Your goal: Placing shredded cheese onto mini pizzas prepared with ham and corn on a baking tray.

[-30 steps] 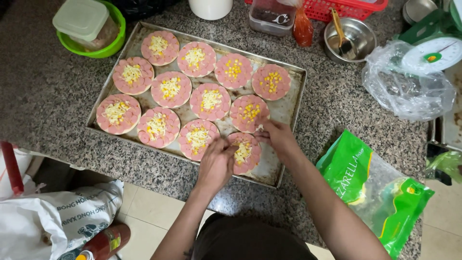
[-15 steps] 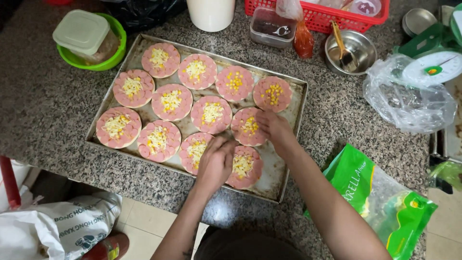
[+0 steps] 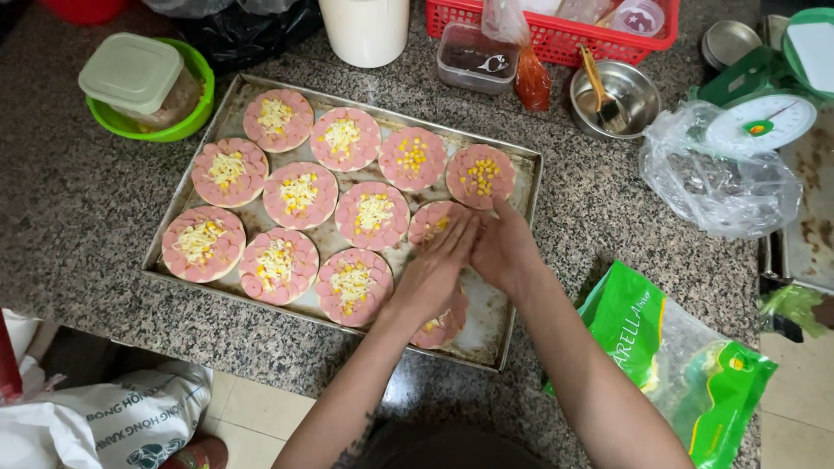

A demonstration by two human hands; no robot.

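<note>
Now | step: topping small round sausage-covered pizza (image 3: 432, 222) on dented metal baking tray (image 3: 512, 287) | left hand (image 3: 432, 276), right hand (image 3: 502, 247): flat, loosely open, holding nothing visible (palms hidden) | next: likely an even, light sprinkle.

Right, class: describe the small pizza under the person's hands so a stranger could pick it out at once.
Start at the metal baking tray on the speckled stone counter, filled with round pizzas ringed in pink sausage slices. Go to the middle row's right end, where the left hand and right hand meet. That pizza is the only one half hidden by fingers, unlike its fully visible neighbours.
</note>
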